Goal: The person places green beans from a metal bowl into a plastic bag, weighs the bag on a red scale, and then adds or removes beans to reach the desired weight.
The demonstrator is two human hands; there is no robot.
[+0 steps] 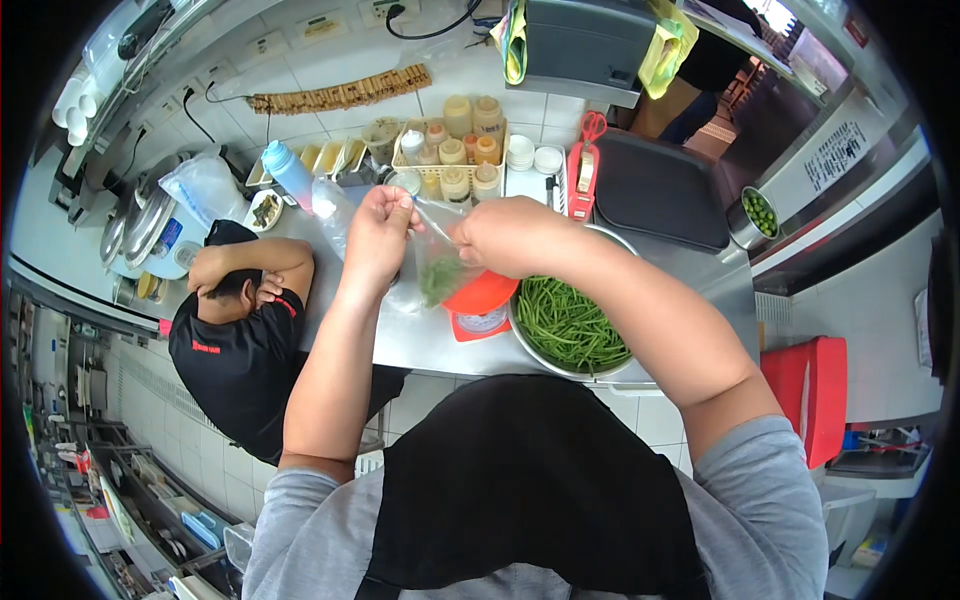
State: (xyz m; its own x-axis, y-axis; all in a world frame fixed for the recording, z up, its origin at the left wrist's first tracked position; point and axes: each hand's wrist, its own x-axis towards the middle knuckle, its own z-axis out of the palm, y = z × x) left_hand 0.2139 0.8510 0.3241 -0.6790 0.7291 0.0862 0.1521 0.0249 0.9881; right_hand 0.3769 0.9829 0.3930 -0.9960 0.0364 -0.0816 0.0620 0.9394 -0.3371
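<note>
Between my hands hangs a clear plastic bag [433, 251] with cut green vegetable in its lower part. My left hand [381, 229] pinches the bag's top edge between thumb and fingers. The other side of the bag's upper part is gripped by my right hand [504, 234]. Just below is a kitchen scale [480, 322] with a red pan [484, 294], partly hidden by the bag. A large metal bowl [523, 346] full of cut green beans [570, 326] stands to the right, under my right forearm. More clear plastic bags [334, 214] lie left of my left hand.
A co-worker [240, 352] leans on the steel counter [420, 349] at the left, head on folded arms. Behind my hands stand a basket [491, 174] of sauce bottles and a blue bottle [289, 172]. Red tape dispenser [582, 180], black tray [652, 195] and a metal cup [742, 225] of green limes stand right.
</note>
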